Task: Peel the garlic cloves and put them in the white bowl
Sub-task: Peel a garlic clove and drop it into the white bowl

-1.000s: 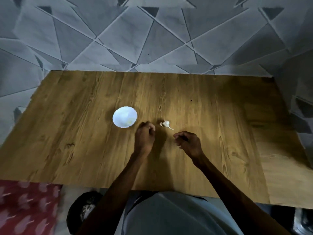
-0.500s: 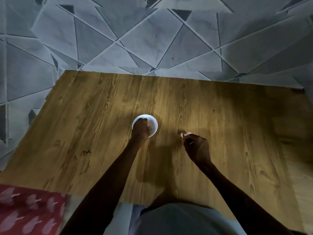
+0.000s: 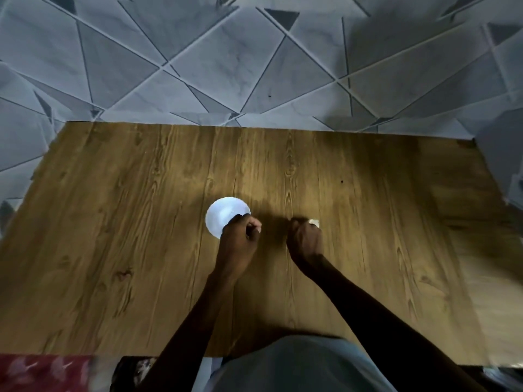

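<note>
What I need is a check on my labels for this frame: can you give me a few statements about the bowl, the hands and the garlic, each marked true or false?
1. The white bowl stands on the wooden table. True.
2. The left hand covers part of the bowl's near edge. True.
3. The right hand is inside the bowl. False: it is to the bowl's right, apart from it, with its fingers at the garlic.
4. Both hands lie flat with straight fingers. False: both have their fingers curled.
</note>
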Action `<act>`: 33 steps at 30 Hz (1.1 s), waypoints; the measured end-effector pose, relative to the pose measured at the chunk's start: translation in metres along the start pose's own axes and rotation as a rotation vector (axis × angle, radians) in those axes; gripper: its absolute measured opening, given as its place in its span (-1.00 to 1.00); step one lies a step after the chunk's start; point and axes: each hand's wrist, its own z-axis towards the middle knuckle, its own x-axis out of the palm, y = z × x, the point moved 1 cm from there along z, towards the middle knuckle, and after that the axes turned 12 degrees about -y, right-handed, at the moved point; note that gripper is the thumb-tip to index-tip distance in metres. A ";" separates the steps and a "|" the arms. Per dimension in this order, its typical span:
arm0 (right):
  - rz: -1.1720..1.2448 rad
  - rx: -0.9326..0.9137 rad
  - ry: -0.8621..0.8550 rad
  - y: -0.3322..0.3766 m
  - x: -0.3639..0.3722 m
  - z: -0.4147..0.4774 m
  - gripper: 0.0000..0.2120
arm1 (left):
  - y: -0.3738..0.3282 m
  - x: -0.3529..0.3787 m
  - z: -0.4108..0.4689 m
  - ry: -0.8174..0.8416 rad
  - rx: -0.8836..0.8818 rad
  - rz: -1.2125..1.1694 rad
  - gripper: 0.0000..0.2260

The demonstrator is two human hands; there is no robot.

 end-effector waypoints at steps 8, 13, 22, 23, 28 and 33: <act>0.022 -0.108 -0.087 0.001 -0.012 -0.016 -0.85 | 0.005 0.014 -0.019 0.084 0.004 -0.018 -0.94; 0.180 -0.094 0.017 -0.034 -0.032 -0.057 -0.94 | 0.031 0.039 -0.050 0.295 0.102 0.314 -0.52; 0.231 0.008 0.145 -0.059 -0.039 -0.063 -0.88 | 0.057 0.058 -0.077 0.278 0.269 0.422 -0.27; 0.222 0.012 0.149 -0.058 -0.038 -0.063 -0.88 | 0.058 0.058 -0.078 0.274 0.274 0.423 -0.27; 0.160 -0.011 0.132 -0.055 -0.035 -0.070 -0.86 | 0.059 0.058 -0.077 0.269 0.306 0.430 -0.25; 0.026 -0.071 0.175 -0.047 -0.037 -0.056 -0.88 | 0.062 0.059 -0.078 0.252 0.317 0.406 -0.23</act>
